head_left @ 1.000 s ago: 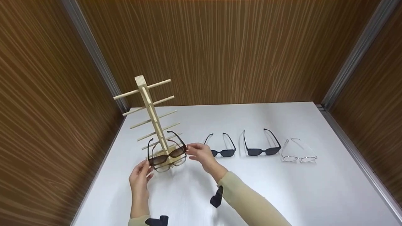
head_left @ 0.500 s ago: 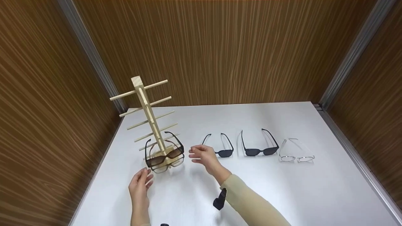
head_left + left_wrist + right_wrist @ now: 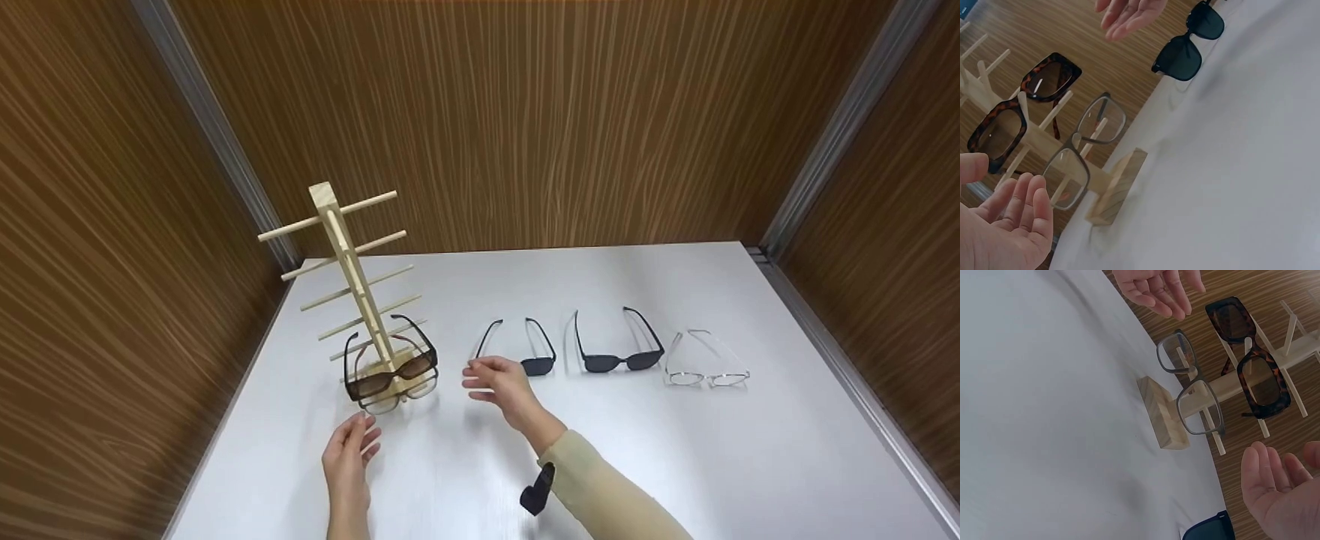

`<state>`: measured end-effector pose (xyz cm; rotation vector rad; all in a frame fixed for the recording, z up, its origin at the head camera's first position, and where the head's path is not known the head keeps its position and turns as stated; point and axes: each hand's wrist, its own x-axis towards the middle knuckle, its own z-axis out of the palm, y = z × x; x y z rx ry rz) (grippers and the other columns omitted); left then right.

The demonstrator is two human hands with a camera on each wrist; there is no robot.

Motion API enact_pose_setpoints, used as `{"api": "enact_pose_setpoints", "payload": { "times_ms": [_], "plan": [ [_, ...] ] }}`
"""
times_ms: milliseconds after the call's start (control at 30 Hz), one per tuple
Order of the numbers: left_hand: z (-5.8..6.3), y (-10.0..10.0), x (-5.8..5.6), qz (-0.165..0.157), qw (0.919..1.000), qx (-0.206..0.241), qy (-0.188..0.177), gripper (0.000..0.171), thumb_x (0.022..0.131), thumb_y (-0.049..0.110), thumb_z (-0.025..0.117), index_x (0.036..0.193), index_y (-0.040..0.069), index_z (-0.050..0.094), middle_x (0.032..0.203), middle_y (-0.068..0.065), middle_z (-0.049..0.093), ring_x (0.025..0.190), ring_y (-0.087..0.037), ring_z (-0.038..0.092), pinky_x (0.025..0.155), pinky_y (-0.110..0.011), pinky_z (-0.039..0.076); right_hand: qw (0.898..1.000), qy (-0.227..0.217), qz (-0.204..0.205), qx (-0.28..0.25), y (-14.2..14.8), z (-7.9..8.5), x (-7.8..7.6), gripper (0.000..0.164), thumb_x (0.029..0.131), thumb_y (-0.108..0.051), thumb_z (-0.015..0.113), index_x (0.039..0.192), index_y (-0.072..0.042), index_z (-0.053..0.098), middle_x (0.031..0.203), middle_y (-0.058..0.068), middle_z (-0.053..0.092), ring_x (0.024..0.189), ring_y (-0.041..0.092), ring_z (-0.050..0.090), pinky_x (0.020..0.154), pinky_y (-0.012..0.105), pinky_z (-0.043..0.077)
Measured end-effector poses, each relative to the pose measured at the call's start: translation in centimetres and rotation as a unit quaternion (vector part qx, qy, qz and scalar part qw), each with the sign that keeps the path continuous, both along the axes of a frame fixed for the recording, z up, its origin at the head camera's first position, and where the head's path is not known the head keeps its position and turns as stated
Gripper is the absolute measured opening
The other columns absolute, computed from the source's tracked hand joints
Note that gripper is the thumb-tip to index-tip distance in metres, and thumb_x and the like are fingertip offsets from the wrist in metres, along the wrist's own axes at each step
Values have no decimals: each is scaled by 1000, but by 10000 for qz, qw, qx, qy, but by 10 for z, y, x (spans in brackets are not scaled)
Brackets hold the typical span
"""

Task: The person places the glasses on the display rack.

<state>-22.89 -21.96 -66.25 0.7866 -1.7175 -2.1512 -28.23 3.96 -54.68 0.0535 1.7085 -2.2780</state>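
Observation:
A wooden glasses rack (image 3: 352,274) with several pegs stands at the left of the table. Tortoiseshell sunglasses (image 3: 373,385) rest on one of its lower pegs, and grey-framed clear glasses (image 3: 1065,179) sit just below them. My left hand (image 3: 349,457) is just below the rack's glasses in the head view, fingers loosely bent and holding nothing. To the right of the rack hovers my right hand (image 3: 504,394), its fingers relaxed and apart from everything. It partly covers the small dark sunglasses (image 3: 538,367) behind it.
Black sunglasses (image 3: 621,363) lie with temples unfolded on the white table (image 3: 675,465). Further right are thin silver-framed glasses (image 3: 707,379). Wood-grain panels (image 3: 525,120) enclose the table at the back and sides.
Both hands have let go of the tortoiseshell sunglasses, which stay on the rack. My left hand has drawn down and my right hand away to the right.

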Motion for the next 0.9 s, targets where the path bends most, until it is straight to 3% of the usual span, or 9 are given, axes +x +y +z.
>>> {"api": "enact_pose_setpoints", "payload": {
  "times_ms": [167, 400, 500, 733, 900],
  "plan": [
    [6, 14, 6, -192, 9998, 84, 40, 57, 80, 52, 66, 116, 9, 57, 105, -6, 66, 91, -19, 63, 72, -30, 53, 10000, 55, -18, 0, 6, -4, 5, 31, 92, -14, 58, 113, 9, 55, 100, 16, 66, 88, 27, 66, 76, 37, 54],
    [1, 28, 10, -213, 9992, 106, -316, 59, 77, 56, 66, 116, 11, 57, 107, -7, 64, 92, -20, 62, 73, -31, 52, 9999, 86, 89, 63, 15, -13, 11, 29, 94, -9, 54, 114, 12, 54, 102, 21, 64, 94, 35, 63, 79, 42, 53],
    [-1, 34, 12, -246, 9989, 223, -343, 58, 78, 53, 66, 116, 11, 57, 108, -9, 64, 93, -21, 62, 73, -32, 52, 9999, 79, 95, 78, 18, -16, 14, 33, 94, -9, 53, 116, 14, 51, 102, 21, 64, 92, 33, 64, 79, 42, 53],
    [-2, 50, 11, -442, 9954, 397, -752, 50, 82, 48, 65, 116, 11, 57, 109, -8, 64, 95, -21, 61, 76, -34, 52, 10000, 26, -61, 65, 25, -24, 22, 26, 93, -14, 57, 110, 5, 57, 98, 15, 65, 89, 29, 65, 76, 38, 54],
    [6, 63, 15, -661, 9947, 448, -648, 41, 88, 37, 62, 117, 8, 57, 107, -9, 64, 93, -22, 61, 75, -34, 51, 9999, -25, -127, 87, 31, -29, 25, 30, 92, -14, 57, 113, 8, 55, 98, 15, 65, 88, 28, 65, 75, 36, 54]
  ]
}}
